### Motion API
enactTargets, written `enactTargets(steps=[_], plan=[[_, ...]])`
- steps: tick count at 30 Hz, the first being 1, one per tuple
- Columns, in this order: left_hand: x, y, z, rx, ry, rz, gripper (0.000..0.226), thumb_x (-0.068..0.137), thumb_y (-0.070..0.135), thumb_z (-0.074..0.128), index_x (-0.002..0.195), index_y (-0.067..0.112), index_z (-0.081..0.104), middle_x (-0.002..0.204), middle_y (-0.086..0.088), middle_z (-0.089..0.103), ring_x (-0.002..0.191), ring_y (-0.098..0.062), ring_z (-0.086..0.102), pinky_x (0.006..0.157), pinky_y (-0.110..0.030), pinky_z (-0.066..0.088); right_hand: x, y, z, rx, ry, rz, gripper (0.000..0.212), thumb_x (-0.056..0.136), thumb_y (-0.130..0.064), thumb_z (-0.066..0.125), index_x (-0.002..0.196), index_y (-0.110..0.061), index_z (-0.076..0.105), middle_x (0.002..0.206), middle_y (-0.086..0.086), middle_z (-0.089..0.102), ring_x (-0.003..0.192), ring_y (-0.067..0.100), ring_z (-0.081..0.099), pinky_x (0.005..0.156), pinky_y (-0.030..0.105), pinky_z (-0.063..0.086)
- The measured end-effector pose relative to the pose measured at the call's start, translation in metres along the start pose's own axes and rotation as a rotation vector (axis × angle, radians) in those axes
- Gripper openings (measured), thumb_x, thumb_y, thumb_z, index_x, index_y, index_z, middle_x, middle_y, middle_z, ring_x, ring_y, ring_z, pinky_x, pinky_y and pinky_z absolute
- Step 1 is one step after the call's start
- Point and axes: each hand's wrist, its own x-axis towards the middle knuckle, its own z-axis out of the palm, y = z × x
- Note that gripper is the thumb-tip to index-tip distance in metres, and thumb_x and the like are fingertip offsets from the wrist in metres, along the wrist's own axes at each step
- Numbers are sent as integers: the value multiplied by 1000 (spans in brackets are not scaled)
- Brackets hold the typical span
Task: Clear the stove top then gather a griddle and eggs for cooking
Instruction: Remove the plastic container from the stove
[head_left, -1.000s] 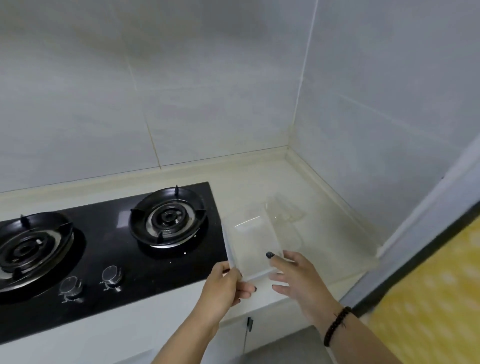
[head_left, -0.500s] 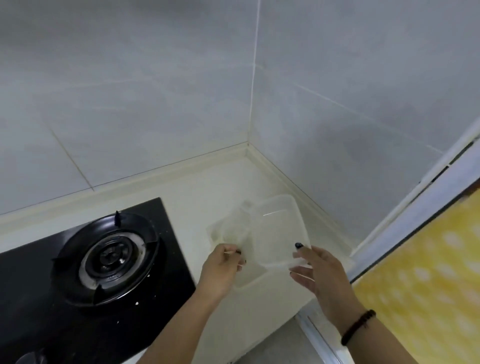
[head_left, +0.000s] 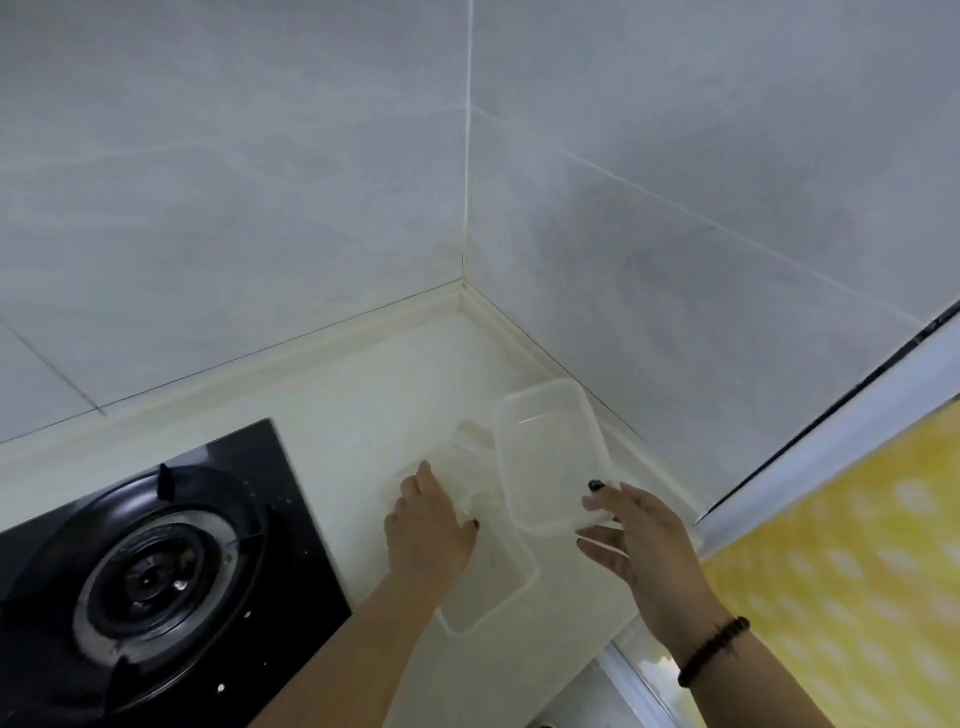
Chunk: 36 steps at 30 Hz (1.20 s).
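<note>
A cream tabletop (head_left: 363, 415) runs into the corner of two pale grey tiled walls (head_left: 234, 182), filling the middle of the frame. At the lower left sits a black glass gas stove top (head_left: 291, 519), with one round burner (head_left: 150, 577) and its dark pan support in view; nothing stands on the burner.

Right of the stove, in the lower centre of the frame, lie clear plastic containers. The left hand (head_left: 428, 525) rests with curled fingers on the near edge of a transparent rectangular container (head_left: 488, 587) that lies on the tabletop, its long side running toward the lower edge of the counter; the thumb and fingertips appear to grip its rim, though the clear plastic makes the exact hold hard to read. Just to the right, a second clear rectangular container (head_left: 550, 457) is tilted up, its far end toward the wall corner and its near end overlapping the first. The right hand (head_left: 639, 540) holds this one at its near right corner, thumb with a dark-painted nail on top of the rim and the other fingers spread loosely below. A dark beaded bracelet (head_left: 714, 649) circles the right wrist.

At the right edge of the frame a pale door frame (head_left: 831, 415) slants downward, and beyond it is a yellow surface with pale dots (head_left: 857, 571).
</note>
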Motion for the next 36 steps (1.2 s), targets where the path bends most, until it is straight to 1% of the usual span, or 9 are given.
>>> enactTargets(steps=[3,6,11,16,21,24,28,33,36], plan=[[6,-5,-3,-179,16,-83,77,88,43,61,147,15,22,136,-4,49,119,-23,55,97,-36,45,12,-6,-3,-37,-25,-2,27,86,-20,69,108,-5,62,101,13,67,81,28,66,71,34,57],[5,-9,-9,-526,78,-196,61,87,31,64,139,24,33,115,2,61,95,-19,64,86,-38,53,24,-7,-4,-65,-75,9,31,86,-21,69,112,-6,61,107,15,67,87,30,67,72,35,56],[-7,-12,-28,-913,360,-429,50,85,24,69,127,24,41,95,9,60,67,-6,65,67,-31,56,40,1,-1,-134,-162,74,30,86,-22,69,111,-8,60,110,16,65,87,29,67,68,34,55],[-17,-20,-45,-994,539,-503,63,79,26,75,132,18,41,108,-1,64,85,-17,67,78,-46,58,45,26,10,-196,-264,181,30,86,-19,69,111,-5,59,100,15,66,75,26,64,64,33,56],[-34,-25,-52,-1052,637,-533,65,80,27,74,134,21,38,114,-2,64,96,-21,66,79,-49,58,52,55,23,-295,-382,283,32,83,-18,72,108,-4,58,95,16,62,71,26,60,55,28,55],[-45,-26,-51,-1056,673,-529,63,82,25,73,135,19,38,115,0,62,100,-18,65,83,-43,57,56,61,29,-366,-445,299,18,86,-18,69,92,-5,59,89,14,60,79,27,64,63,30,57],[-60,-24,-47,-1075,716,-532,62,82,26,73,134,21,40,115,2,62,99,-14,64,83,-41,57,61,58,38,-467,-529,274,21,82,-17,71,83,-5,53,82,13,52,77,28,63,74,38,57],[-70,-17,-41,-1132,727,-543,57,83,21,72,132,21,42,107,6,63,90,-8,64,63,-27,55,62,50,45,-740,-623,173,30,75,-21,72,76,-10,44,76,10,43,66,27,57,81,59,51],[-72,-13,-37,-1146,713,-527,55,84,20,72,131,20,43,110,2,64,89,-8,66,55,-17,51,62,39,43,-851,-666,75,44,67,-28,76,63,-14,35,64,6,38,63,26,67,75,54,55]])
